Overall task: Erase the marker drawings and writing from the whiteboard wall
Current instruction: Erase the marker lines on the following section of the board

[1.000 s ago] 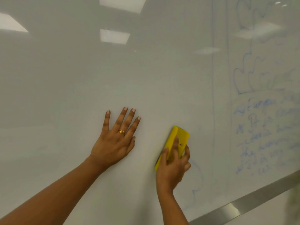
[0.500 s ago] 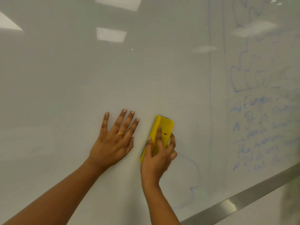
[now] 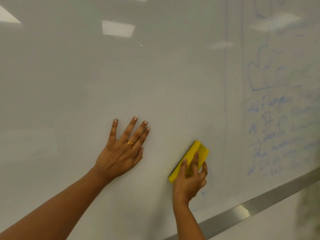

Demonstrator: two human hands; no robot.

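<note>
as r hand [image 3: 188,181] grips eraser [image 3: 201,151], trim [image 3: 242,212] below

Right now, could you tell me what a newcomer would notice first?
The bright yellow rectangular eraser stands out, gripped by the right hand against the white whiteboard wall, low right of centre. To its left, the left hand lies flat, fingers spread; faint blue marker writing fills the far right.

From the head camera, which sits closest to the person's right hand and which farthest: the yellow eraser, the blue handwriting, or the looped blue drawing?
1. The yellow eraser: gripped in the right hand itself.
2. The blue handwriting: off to the hand's right.
3. The looped blue drawing: higher up, above the handwriting.
</note>
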